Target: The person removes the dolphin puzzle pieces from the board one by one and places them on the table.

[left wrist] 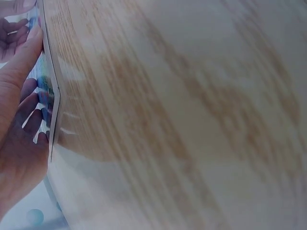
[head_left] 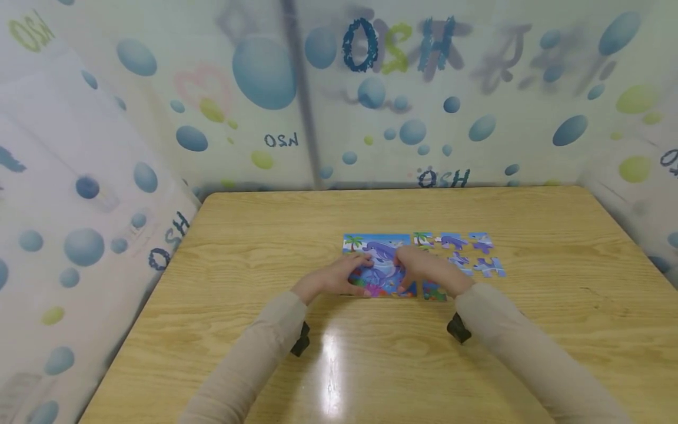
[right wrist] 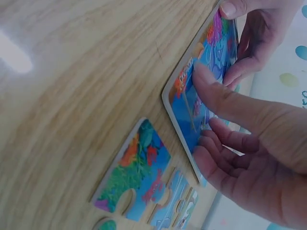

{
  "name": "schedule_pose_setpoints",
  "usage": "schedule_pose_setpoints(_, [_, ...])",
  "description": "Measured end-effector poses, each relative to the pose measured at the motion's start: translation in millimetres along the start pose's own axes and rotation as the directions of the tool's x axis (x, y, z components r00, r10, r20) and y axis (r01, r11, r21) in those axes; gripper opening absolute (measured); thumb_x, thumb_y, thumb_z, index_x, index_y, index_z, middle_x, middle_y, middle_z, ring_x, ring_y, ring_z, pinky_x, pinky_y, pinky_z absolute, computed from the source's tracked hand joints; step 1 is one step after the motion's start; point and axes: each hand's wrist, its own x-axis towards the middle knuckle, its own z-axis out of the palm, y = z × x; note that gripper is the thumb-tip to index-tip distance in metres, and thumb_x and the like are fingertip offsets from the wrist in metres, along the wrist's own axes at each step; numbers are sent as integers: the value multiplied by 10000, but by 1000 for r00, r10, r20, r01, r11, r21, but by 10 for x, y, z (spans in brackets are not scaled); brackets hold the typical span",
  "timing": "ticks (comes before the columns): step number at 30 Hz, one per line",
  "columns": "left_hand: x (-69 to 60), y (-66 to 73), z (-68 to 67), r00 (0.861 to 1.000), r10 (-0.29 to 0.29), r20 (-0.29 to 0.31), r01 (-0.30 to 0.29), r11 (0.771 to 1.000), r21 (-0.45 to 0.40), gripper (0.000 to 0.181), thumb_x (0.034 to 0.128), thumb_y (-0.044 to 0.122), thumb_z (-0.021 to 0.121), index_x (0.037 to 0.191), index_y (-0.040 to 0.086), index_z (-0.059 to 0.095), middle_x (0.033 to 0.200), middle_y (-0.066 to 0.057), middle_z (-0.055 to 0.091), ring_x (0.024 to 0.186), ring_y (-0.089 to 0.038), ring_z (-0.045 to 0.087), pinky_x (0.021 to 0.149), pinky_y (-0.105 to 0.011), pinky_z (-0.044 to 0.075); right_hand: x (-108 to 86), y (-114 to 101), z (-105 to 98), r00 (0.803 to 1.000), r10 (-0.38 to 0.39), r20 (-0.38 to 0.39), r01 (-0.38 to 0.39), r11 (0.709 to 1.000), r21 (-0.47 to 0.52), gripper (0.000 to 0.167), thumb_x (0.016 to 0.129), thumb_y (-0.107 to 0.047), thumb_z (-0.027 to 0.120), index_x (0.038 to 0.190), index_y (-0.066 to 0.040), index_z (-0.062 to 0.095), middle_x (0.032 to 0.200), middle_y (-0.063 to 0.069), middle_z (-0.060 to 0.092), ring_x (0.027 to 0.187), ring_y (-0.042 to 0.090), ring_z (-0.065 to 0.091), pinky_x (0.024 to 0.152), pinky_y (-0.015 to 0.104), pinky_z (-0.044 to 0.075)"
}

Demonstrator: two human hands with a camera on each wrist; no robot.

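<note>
A picture puzzle board (head_left: 384,274) with a purple dolphin, palm tree and coral lies on the wooden table. My left hand (head_left: 339,275) rests on its left part, the thumb at the near edge and the fingers spread over the picture. On the right part is my right hand (head_left: 426,268), its thumb touching the surface near the lower corner and its fingers loosely bent. No separate piece shows between its thumb and fingers in the right wrist view. In the left wrist view, the board (left wrist: 53,96) appears edge-on beside the left hand (left wrist: 21,158).
Right of the board lie several loose puzzle pieces, among them a coral corner piece (right wrist: 136,167), a dolphin piece (head_left: 453,241) and a palm piece (head_left: 422,238). The right forearm partly covers this group. Patterned fabric walls (head_left: 371,129) enclose the table (head_left: 254,235).
</note>
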Motion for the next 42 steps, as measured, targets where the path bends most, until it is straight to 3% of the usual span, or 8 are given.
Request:
schedule_pose_setpoints(5, [-9,14,-2,1000,-6,1,6,1000,-7,667,822,279,679,1375,58,380,1485,-154,242,1371,-336,218,1131,-448,221,-36,-37,-37,1000,-12,-1,12,1000,-10,459,673,-125,804,1002,21,520,982,116,562,864,210,520,802,348,483])
schedule_pose_setpoints(12, [-13,11,-13,1000,-15,8,15,1000,-5,669,825,285,674,1379,61,375,1491,-150,234,1376,-334,206,1135,-449,210,-35,37,-17,999,-43,20,41,997,67,445,735,-125,759,1076,-23,493,1052,119,552,961,244,529,833,370,474])
schedule_pose_setpoints(17, [-23,33,-32,1000,-26,15,26,1000,-1,680,828,297,668,1388,66,361,1495,-144,224,1378,-336,199,1133,-459,209,-69,96,-34,992,-127,26,124,987,100,352,806,-114,689,1093,-10,514,1159,178,541,1120,336,502,932,438,444])
schedule_pose_setpoints(24, [-23,61,-36,999,-27,20,28,1000,-14,667,830,290,668,1380,58,370,1489,-144,235,1371,-339,205,1127,-463,220,-133,187,-85,974,-215,64,205,969,138,343,864,-134,622,1147,19,504,1161,170,529,1065,289,515,890,406,457])
schedule_pose_setpoints(27, [-25,52,-28,999,-27,18,27,1000,-8,672,829,292,669,1383,62,367,1492,-143,227,1375,-336,198,1128,-463,218,-204,257,-131,975,-211,63,197,963,186,349,866,-138,619,1154,16,496,1024,127,535,849,211,510,743,328,457])
schedule_pose_setpoints(31, [-11,40,-14,999,-30,25,30,1000,1,684,827,307,667,1393,79,356,1505,-126,204,1390,-325,171,1137,-462,195,-365,408,-231,985,-166,54,147,955,257,340,852,-133,635,1123,23,500,815,48,439,644,149,319,596,279,328])
schedule_pose_setpoints(37, [-9,12,7,1000,-22,22,22,1000,3,677,830,309,662,1390,77,360,1506,-131,201,1392,-317,171,1138,-453,198,-618,723,-306,992,-101,70,74,946,315,332,837,-178,658,1065,14,515,771,18,356,651,144,294,585,277,302])
schedule_pose_setpoints(42, [-24,28,-6,1000,-24,13,24,1000,-18,666,823,283,673,1379,68,375,1506,-133,196,1391,-316,166,1138,-455,199,-795,968,-315,996,-44,72,17,940,341,317,820,-245,677,889,-10,476,772,18,352,672,139,318,592,279,336])
